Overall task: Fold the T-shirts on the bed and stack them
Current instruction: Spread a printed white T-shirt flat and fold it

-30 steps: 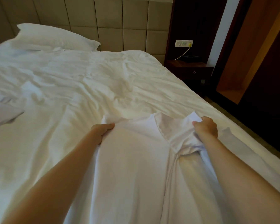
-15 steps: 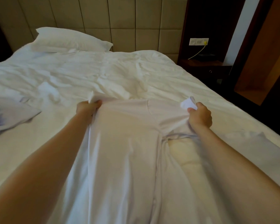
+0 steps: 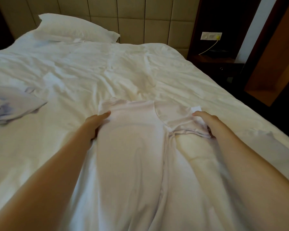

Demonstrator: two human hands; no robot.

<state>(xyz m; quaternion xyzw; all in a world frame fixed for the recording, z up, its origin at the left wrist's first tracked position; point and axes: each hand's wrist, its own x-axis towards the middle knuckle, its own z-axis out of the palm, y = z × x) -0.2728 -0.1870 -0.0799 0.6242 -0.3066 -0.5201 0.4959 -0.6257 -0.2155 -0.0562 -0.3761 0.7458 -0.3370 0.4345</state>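
left hand and right hand uncurled since before, grip unclear, t-shirt lying lengthwise, collar toward headboard
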